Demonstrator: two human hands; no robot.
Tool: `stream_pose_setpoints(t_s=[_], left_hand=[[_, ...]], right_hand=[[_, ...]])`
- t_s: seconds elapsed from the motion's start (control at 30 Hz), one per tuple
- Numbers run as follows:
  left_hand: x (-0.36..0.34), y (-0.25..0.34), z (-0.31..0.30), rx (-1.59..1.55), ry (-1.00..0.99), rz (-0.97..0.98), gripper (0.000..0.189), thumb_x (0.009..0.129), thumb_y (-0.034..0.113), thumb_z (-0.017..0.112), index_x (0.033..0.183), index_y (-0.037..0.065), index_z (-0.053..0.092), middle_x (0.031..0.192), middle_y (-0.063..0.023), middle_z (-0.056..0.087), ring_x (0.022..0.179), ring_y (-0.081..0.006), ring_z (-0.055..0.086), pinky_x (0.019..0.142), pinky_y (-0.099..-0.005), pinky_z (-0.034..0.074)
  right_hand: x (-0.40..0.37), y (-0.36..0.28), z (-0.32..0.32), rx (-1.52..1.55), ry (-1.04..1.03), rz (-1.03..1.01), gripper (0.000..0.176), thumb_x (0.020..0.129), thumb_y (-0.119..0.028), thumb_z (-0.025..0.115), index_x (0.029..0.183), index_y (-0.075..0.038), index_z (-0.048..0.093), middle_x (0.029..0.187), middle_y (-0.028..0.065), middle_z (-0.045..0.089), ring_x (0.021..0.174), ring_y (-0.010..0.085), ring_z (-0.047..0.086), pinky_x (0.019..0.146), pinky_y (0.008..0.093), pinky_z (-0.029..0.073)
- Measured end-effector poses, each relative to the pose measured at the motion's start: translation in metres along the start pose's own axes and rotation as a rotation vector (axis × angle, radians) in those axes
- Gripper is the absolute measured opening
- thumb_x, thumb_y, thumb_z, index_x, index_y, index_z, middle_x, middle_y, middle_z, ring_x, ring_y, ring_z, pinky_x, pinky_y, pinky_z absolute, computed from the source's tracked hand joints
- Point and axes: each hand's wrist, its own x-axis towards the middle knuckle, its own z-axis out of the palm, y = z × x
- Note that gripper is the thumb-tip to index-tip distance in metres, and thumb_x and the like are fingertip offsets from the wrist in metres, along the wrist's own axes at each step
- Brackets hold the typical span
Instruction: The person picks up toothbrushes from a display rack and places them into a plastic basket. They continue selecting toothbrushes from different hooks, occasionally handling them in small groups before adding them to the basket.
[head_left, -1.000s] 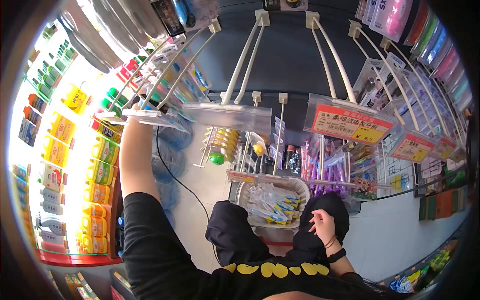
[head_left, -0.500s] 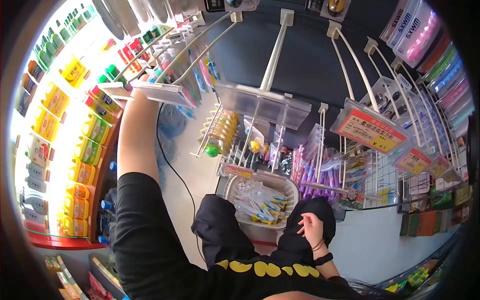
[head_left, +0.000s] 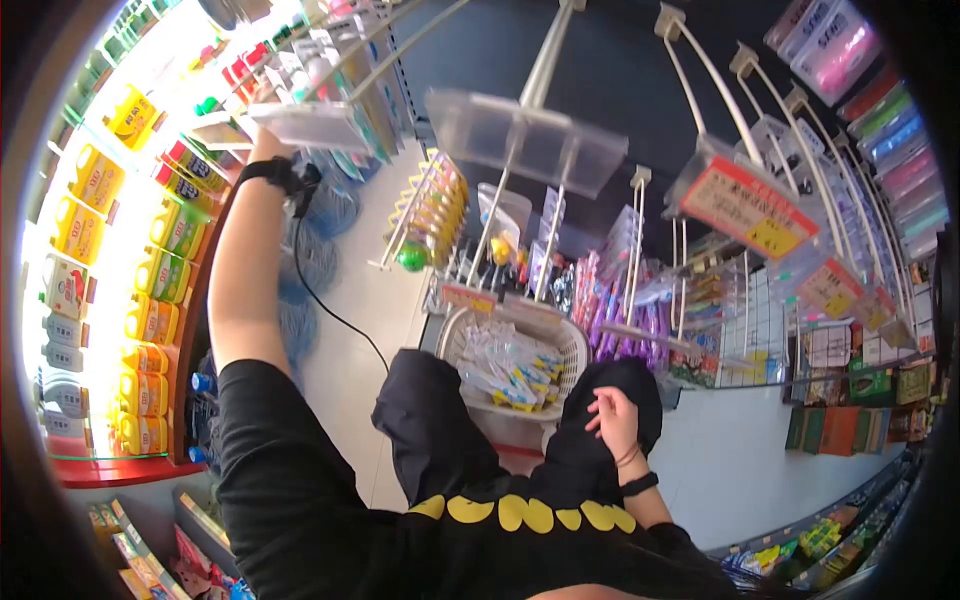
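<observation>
My left hand [head_left: 268,108] is raised at the upper left, beside a clear label holder [head_left: 308,127] and packaged toothbrushes [head_left: 335,60] hanging on hooks. Its fingers are mostly hidden, so what they hold cannot be made out. Over my right knee rests my right hand [head_left: 614,420], empty, its fingers loosely bent and apart. Between my knees stands a pale basket [head_left: 574,350] with several small packaged items [head_left: 515,370] in it.
Lit shelves of yellow and green packs [head_left: 95,180] line the left side. Metal hooks [head_left: 545,60] with price labels [head_left: 750,207] stick out ahead. A black cable [head_left: 320,295] hangs near my left forearm. Yellow racks with a green ball [head_left: 412,256] hang at centre.
The view has shifted, and my left hand has moved up and slightly left, with its wrist strap now showing. My right hand stays over my knee.
</observation>
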Motion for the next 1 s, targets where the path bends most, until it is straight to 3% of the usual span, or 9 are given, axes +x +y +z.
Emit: stream_pose_setpoints(t_s=[0.1, 0.13, 0.17, 0.2, 0.33, 0.5, 0.63, 0.73, 1.0], left_hand=[[-0.01, -0.049, -0.055, 0.6, 0.045, 0.26, 0.037, 0.08, 0.025, 0.062, 0.11, 0.005, 0.057, 0.097, -0.0087, 0.064, 0.086, -0.023, 0.062, 0.073, -0.0372, 0.05], [-0.04, -0.022, -0.083, 1.289, -0.14, 0.54, 0.039, 0.079, 0.033, 0.064, 0.105, 0.004, 0.059, 0.093, -0.0122, 0.066, 0.084, -0.0276, 0.064, 0.075, -0.0361, 0.051], [-0.077, 0.013, -0.089, 0.522, 0.117, 0.4, 0.045, 0.076, 0.042, 0.066, 0.103, 0.006, 0.061, 0.09, -0.0138, 0.067, 0.086, -0.0323, 0.064, 0.075, -0.0394, 0.051], [-0.027, -0.104, -0.129, 0.456, -0.032, 0.355, 0.049, 0.074, 0.043, 0.067, 0.107, 0.008, 0.061, 0.095, -0.0147, 0.066, 0.088, -0.0342, 0.063, 0.075, -0.0425, 0.05], [-0.154, -0.007, -0.178, 0.762, -0.026, 0.484, 0.027, 0.083, 0.021, 0.056, 0.104, 0.005, 0.063, 0.103, -0.0162, 0.063, 0.094, -0.0362, 0.059, 0.081, -0.0411, 0.047], [-0.292, -0.002, -0.244, 0.456, -0.082, -0.041, 0.034, 0.087, 0.022, 0.056, 0.114, 0.0, 0.056, 0.101, -0.0151, 0.063, 0.098, -0.026, 0.06, 0.085, -0.0324, 0.046], [-0.391, -0.005, -0.26, -0.953, 0.063, -0.574, 0.031, 0.098, 0.013, 0.034, 0.121, -0.001, 0.049, 0.121, -0.015, 0.057, 0.111, -0.0257, 0.056, 0.096, -0.0406, 0.046], [-0.443, 0.016, -0.231, -1.409, -0.006, -0.776, 0.029, 0.096, 0.012, 0.038, 0.119, -0.002, 0.05, 0.12, -0.0158, 0.057, 0.111, -0.0261, 0.056, 0.097, -0.0418, 0.044], [-0.508, 0.082, -0.033, -1.18, 0.158, -0.773, 0.017, 0.091, 0.003, 0.047, 0.106, -0.003, 0.054, 0.1, -0.0123, 0.062, 0.091, -0.0215, 0.062, 0.081, -0.0341, 0.052]], right_hand=[[0.002, 0.003, 0.0, -0.037, -0.002, -0.094, 0.016, 0.094, -0.014, 0.047, 0.102, -0.005, 0.059, 0.07, 0.0069, 0.062, 0.045, 0.0132, 0.058, 0.037, 0.0256, 0.041], [0.002, 0.0, -0.001, -0.035, -0.008, -0.087, 0.016, 0.094, -0.014, 0.047, 0.102, -0.005, 0.059, 0.071, 0.0069, 0.062, 0.046, 0.0132, 0.058, 0.038, 0.0263, 0.042], [0.0, -0.005, -0.001, -0.008, -0.013, -0.078, 0.017, 0.094, -0.014, 0.047, 0.102, -0.005, 0.059, 0.072, 0.0069, 0.062, 0.047, 0.0127, 0.058, 0.039, 0.0256, 0.042], [-0.003, -0.01, -0.001, -0.012, -0.012, -0.001, 0.018, 0.094, -0.015, 0.047, 0.103, -0.005, 0.059, 0.074, 0.007, 0.063, 0.049, 0.0125, 0.059, 0.039, 0.0244, 0.042], [-0.006, 0.01, -0.006, -0.035, -0.02, -0.019, 0.02, 0.094, -0.016, 0.048, 0.104, -0.003, 0.059, 0.076, 0.0076, 0.064, 0.051, 0.0125, 0.061, 0.039, 0.0223, 0.043], [-0.012, 0.018, -0.013, -0.021, 0.003, -0.046, 0.02, 0.094, -0.016, 0.048, 0.103, -0.002, 0.06, 0.077, 0.008, 0.065, 0.051, 0.0118, 0.062, 0.039, 0.0208, 0.043], [-0.015, 0.025, -0.021, -0.057, 0.049, -0.049, 0.02, 0.093, -0.015, 0.048, 0.101, -0.003, 0.06, 0.077, 0.0087, 0.065, 0.052, 0.0132, 0.062, 0.04, 0.0224, 0.043], [-0.018, 0.029, -0.025, -0.101, 0.088, -0.053, 0.02, 0.093, -0.016, 0.048, 0.101, -0.003, 0.061, 0.077, 0.0086, 0.066, 0.052, 0.0137, 0.063, 0.04, 0.0229, 0.043], [-0.042, 0.032, -0.03, -0.116, 0.073, -0.084, 0.021, 0.094, -0.017, 0.048, 0.102, -0.003, 0.061, 0.078, 0.0072, 0.066, 0.053, 0.0135, 0.063, 0.042, 0.0226, 0.044]])
